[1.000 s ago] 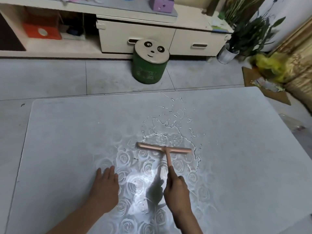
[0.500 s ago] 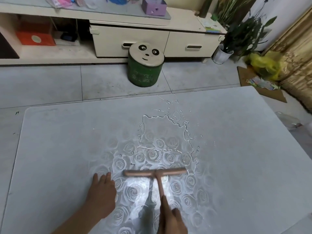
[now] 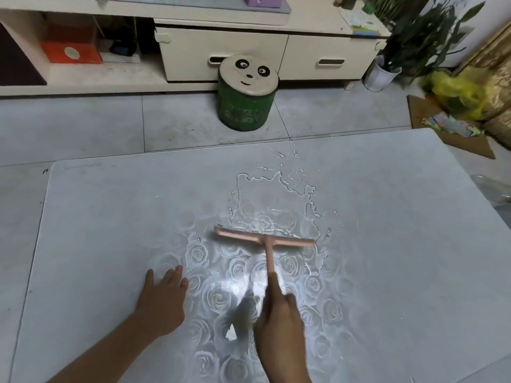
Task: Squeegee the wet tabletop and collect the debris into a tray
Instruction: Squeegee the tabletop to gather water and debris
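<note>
Nearest the camera, the right hand [image 3: 279,322] is wrapped round the handle of a pink squeegee [image 3: 265,240], one finger stretched forward along the shaft. Beside it, the left hand [image 3: 163,302] lies flat on the grey tabletop [image 3: 96,230], fingers straight and holding nothing. The squeegee's blade sits on the tabletop just ahead of both hands, its left end slightly farther from the person than its right. The surface around and below it gleams wet (a rose pattern shows through the sheen). Beyond the blade spreads a ragged-edged puddle [image 3: 271,194], with stray droplets reaching the table's far edge. On the tiled floor past the table stands a green stool with a panda face [image 3: 247,92], in front of a cream cabinet [image 3: 221,48]. A potted plant [image 3: 414,37] stands to the right.
</note>
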